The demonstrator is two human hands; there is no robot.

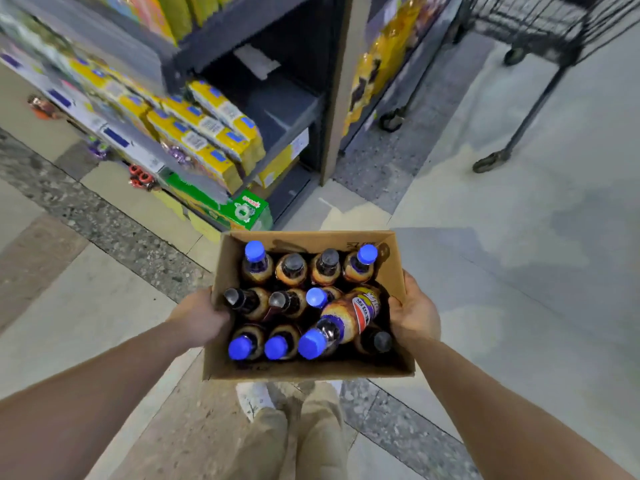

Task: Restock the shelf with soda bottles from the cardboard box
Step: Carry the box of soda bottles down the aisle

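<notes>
Brown cardboard makes up the open box, which is held off the floor in front of the person, above their legs and a white shoe. Soda bottles stand upright inside it in rows, some with blue caps and some with dark caps, and one blue-capped bottle lies tilted across the others toward the right side. The left hand grips the left wall of the box, its fingers curled over the rim and reaching inside. The right hand holds the right wall, with the thumb on the rim; its fingers are hidden behind the cardboard. Beyond the box stands the dark shelf, whose middle level is partly bare at the right end. Yellow cartons fill the rest of that level, and a green carton sits on the lowest level, just beyond the far wall of the box. At the top right, well apart from the box, a black wire cart stands on the pale tiled floor.
</notes>
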